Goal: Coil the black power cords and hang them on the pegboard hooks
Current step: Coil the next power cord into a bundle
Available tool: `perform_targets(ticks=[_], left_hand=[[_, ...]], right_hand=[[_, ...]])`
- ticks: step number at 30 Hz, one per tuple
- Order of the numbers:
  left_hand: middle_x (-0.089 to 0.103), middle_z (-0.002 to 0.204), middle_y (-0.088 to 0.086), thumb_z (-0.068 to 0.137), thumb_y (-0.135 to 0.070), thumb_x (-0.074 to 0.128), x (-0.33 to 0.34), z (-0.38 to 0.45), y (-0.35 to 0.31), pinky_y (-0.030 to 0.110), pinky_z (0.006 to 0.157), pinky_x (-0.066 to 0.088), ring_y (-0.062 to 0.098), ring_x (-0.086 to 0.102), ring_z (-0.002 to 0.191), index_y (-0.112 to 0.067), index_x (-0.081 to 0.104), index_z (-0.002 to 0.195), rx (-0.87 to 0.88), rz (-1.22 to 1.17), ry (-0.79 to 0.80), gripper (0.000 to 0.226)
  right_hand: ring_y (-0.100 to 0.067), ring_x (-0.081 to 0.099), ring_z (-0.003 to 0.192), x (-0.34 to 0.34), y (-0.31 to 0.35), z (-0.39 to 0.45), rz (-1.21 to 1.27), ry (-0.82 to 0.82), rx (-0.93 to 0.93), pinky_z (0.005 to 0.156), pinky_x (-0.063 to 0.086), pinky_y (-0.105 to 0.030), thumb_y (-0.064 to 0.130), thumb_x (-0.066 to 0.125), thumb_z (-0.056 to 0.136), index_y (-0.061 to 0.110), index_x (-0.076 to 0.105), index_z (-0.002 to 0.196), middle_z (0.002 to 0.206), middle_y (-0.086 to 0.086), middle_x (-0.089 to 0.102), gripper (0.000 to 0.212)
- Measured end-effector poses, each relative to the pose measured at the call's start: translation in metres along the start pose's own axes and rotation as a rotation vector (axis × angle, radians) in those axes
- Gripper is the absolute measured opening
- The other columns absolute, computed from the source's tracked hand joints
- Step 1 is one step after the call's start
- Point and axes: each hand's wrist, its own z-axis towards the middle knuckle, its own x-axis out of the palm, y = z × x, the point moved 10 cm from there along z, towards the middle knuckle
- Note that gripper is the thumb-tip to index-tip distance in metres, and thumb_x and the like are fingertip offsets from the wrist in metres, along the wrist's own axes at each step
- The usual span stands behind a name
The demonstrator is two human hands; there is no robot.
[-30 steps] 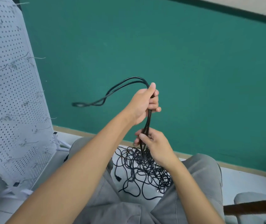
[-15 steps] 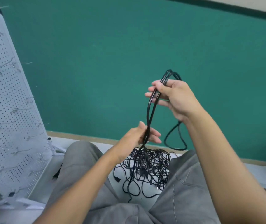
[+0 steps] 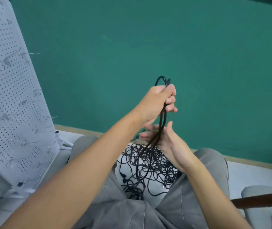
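Teal wall [image 3: 165, 47] ahead, pale floor [image 3: 247, 172], pegboard [image 3: 8, 96] leaning at left. Cord pile [image 3: 148, 164] on floor between knees. Coiled cord [image 3: 162, 119] runs vertical: left hand [image 3: 158, 100] fisted around top, right hand [image 3: 163, 138] open-fingered under strands.

Pegboard [image 3: 13, 100] walls off the left side. Open air right of it, before the green wall [image 3: 198, 63]. Cord tangle [image 3: 148, 166] fills the floor between the knees.

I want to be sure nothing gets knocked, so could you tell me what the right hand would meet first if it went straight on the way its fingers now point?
The right hand points up and to the left, its fingers straight. The black power cord already crosses them, and just beyond sits the left hand gripping that cord. Depth is unclear, so it may pass behind the left wrist instead.
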Motion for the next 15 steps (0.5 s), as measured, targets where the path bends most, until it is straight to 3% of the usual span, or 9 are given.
perform_targets(ticks=[4,7,11,13,15], left_hand=[[0.056,0.062,-0.002,0.113,-0.028,0.039,-0.02,0.019,0.001,0.034,0.076,0.06,0.017,0.057,0.055,-0.009,0.054,0.093,-0.008,0.119,-0.047,0.032],[0.077,0.086,0.004,0.11,-0.05,0.028,-0.039,0.018,0.016,0.037,0.086,0.058,0.022,0.072,0.08,-0.005,0.066,0.109,-0.091,0.204,-0.085,0.058],[0.078,0.097,0.002,0.1,-0.069,0.01,-0.035,-0.006,0.058,0.031,0.083,0.053,0.015,0.071,0.09,-0.012,0.065,0.127,-0.186,0.154,0.061,0.084],[0.075,0.116,0.017,0.092,-0.071,0.007,-0.025,-0.024,0.082,0.03,0.09,0.053,0.025,0.07,0.107,-0.008,0.065,0.126,-0.222,0.08,0.14,0.092],[0.075,0.113,0.018,0.093,-0.068,0.011,-0.018,-0.04,0.099,0.034,0.096,0.053,0.031,0.069,0.11,-0.006,0.067,0.117,-0.231,0.027,0.166,0.087]], right_hand=[[-0.03,0.073,0.101,-0.008,0.018,-0.005,-0.187,-0.098,-0.126,0.097,0.055,-0.04,0.014,0.041,0.109,0.004,0.059,0.112,0.096,-0.011,0.074,0.021],[-0.029,0.074,0.092,-0.009,0.05,-0.001,-0.205,-0.134,-0.199,0.088,0.06,-0.035,0.007,0.039,0.109,0.005,0.058,0.106,0.088,-0.008,0.073,0.019],[-0.021,0.072,0.08,-0.008,0.106,0.013,-0.167,-0.185,-0.298,0.078,0.062,-0.034,0.013,0.042,0.11,0.008,0.059,0.101,0.085,-0.005,0.073,0.02],[-0.02,0.074,0.08,-0.012,0.129,0.025,-0.136,-0.217,-0.322,0.077,0.062,-0.03,0.015,0.043,0.11,0.006,0.057,0.095,0.084,-0.006,0.072,0.023],[-0.023,0.076,0.084,-0.016,0.147,0.038,-0.108,-0.227,-0.331,0.079,0.061,-0.031,0.016,0.042,0.11,0.005,0.055,0.096,0.085,-0.006,0.072,0.022]])
